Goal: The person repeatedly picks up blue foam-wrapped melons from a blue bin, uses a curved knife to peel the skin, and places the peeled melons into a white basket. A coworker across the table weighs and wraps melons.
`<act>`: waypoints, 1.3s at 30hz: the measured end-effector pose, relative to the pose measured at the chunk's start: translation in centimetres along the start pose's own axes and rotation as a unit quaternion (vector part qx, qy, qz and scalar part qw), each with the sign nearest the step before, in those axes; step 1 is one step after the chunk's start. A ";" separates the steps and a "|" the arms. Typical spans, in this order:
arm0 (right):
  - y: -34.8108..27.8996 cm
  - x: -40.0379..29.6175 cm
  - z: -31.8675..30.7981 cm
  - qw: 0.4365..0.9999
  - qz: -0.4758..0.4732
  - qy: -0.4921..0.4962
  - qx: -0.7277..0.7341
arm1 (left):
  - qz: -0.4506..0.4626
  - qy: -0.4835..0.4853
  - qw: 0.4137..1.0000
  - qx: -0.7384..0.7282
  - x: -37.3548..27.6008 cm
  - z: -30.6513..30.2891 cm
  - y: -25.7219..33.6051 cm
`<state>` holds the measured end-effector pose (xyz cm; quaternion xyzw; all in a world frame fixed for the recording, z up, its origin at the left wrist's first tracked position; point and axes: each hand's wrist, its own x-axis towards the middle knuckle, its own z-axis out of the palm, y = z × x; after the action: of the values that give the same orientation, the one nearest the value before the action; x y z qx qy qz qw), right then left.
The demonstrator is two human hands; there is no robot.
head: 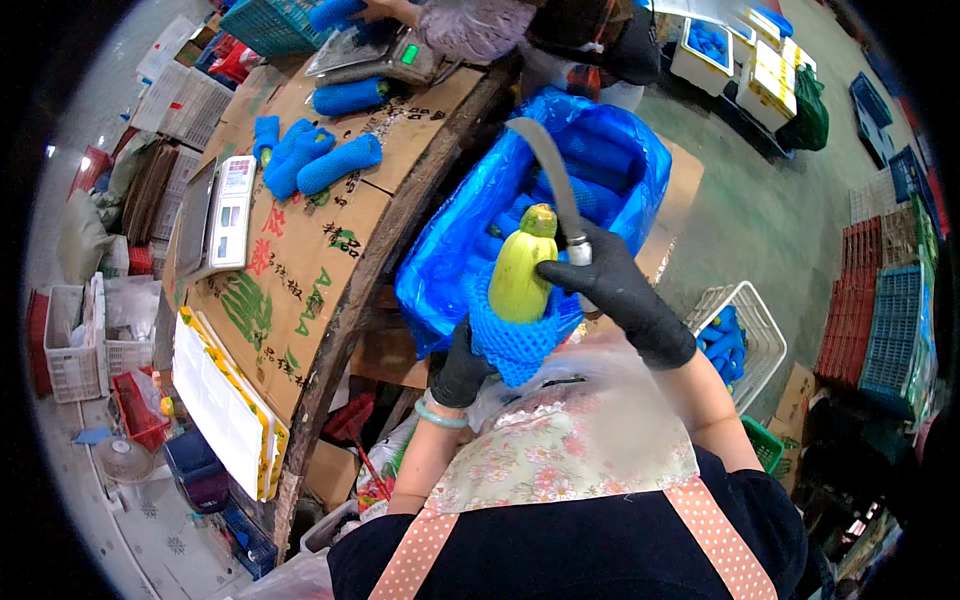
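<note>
My left hand (459, 369), in a black glove, holds the lower side of a blue foam net sleeve (517, 349). A pale green squash (523, 274), like a zucchini, stands partly inside that sleeve, its stem end uncovered. My right hand (622, 289), also black-gloved, grips a curved knife (556, 169) by its handle, blade pointing away from me, with the thumb against the squash. Beyond and below the squash is a crate lined with blue plastic film (435, 262), which holds several blue-sleeved squashes (592, 154).
To the left is a cardboard-covered table (337, 217) with a white scale (232, 214), sleeved squashes (341, 165) and a foam box lid (217, 409). Across from me a person (480, 26) works at another scale (405, 56). A white basket (769, 349) stands at right.
</note>
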<state>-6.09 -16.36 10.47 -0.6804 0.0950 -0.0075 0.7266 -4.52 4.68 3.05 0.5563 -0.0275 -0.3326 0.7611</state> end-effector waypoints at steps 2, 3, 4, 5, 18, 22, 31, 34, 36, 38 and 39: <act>-0.4 0.0 0.2 0.998 0.009 -0.016 0.052 | 0.023 -0.010 0.996 0.091 0.0 -0.2 0.0; -0.5 0.1 0.2 0.997 0.012 -0.028 0.078 | 0.030 -0.013 0.993 0.109 0.1 -0.6 -0.2; 0.1 0.3 0.1 0.995 0.002 -0.033 0.099 | 0.037 -0.016 0.991 0.127 0.2 -0.8 -0.2; 0.1 0.3 -0.1 0.996 0.009 -0.027 0.087 | 0.049 -0.023 0.990 0.134 0.2 -0.8 -0.2; 0.8 0.6 -1.9 0.993 0.062 -0.024 0.096 | 0.036 -0.045 0.990 0.132 0.5 0.3 1.4; 0.9 0.4 -2.1 0.989 0.046 -0.009 0.137 | 0.013 -0.045 0.985 0.165 0.6 -0.2 0.8; -0.2 -0.2 -2.1 0.993 0.042 0.000 0.106 | 0.001 -0.060 0.992 0.109 0.9 0.3 0.7; 1.0 0.0 -2.2 0.996 0.034 -0.002 0.086 | -0.002 -0.057 0.992 0.114 1.0 0.4 0.6; 1.1 -0.1 -2.0 0.993 0.054 0.009 0.108 | 0.017 -0.054 0.986 0.158 0.8 0.5 0.7; 1.1 0.0 -1.8 0.992 0.081 0.020 0.098 | -0.025 -0.043 0.996 0.075 0.7 0.1 -0.1; 0.9 0.2 -1.5 0.992 0.096 0.023 0.076 | -0.074 -0.031 0.996 -0.031 0.9 -0.7 -1.6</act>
<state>-6.18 -17.83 9.45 -0.6105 0.1757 0.0389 0.7713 -4.24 4.53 1.09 0.5226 0.0002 -0.4056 0.7499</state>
